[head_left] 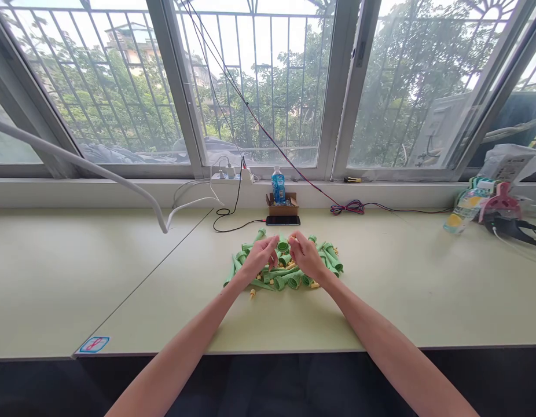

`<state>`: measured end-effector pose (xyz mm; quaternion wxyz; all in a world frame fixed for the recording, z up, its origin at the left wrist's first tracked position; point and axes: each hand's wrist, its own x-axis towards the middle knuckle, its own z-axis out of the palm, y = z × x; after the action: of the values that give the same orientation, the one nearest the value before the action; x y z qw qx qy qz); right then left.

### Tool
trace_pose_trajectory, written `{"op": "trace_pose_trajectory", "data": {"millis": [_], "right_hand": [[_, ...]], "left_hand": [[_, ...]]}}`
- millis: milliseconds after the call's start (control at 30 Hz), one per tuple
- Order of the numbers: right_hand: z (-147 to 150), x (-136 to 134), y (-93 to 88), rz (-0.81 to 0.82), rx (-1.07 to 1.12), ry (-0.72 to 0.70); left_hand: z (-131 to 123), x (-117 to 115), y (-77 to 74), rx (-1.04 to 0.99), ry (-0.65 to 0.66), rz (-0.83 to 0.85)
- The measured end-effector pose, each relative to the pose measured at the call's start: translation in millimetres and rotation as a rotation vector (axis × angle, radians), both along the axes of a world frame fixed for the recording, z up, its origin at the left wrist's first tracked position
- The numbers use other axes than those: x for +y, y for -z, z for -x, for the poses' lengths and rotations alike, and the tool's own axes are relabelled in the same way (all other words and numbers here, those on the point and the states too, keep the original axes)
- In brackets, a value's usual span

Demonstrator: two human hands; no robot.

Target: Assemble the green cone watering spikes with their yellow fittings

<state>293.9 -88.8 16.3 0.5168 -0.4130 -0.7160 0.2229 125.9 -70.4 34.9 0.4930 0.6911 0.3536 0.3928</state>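
Observation:
My left hand [263, 253] is closed in a pinch above the pile, its fingertips at the edge of a green tapered plastic nozzle [283, 245] with a round, ridged open end. Just right of that nozzle, my right hand [306, 255] also pinches; what lies between its fingertips is too small to make out. Beneath both hands spreads a heap of similar green nozzles [294, 281], lying in many directions. Small yellow plastic pieces are mixed among them, and one yellow piece [253, 293] lies apart at the front left. My hands hide part of the heap.
Behind the pile lie a black phone [283, 220] on a cable and a small cardboard box [275, 209] with a blue bottle [278, 185]. A white cable [120, 184] crosses at left. Another bottle [467, 208] stands tilted at right. The table's front edge [285, 351] is near me.

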Motion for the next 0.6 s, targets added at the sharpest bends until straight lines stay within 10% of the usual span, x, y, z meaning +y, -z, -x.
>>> {"op": "trace_pose_trajectory", "data": {"millis": [600], "right_hand": [[-1.2, 7.1, 5.8, -0.045, -0.073, 0.129]], "left_hand": [[-1.5, -7.1, -5.8, 0.066, 0.003, -0.177]]}}
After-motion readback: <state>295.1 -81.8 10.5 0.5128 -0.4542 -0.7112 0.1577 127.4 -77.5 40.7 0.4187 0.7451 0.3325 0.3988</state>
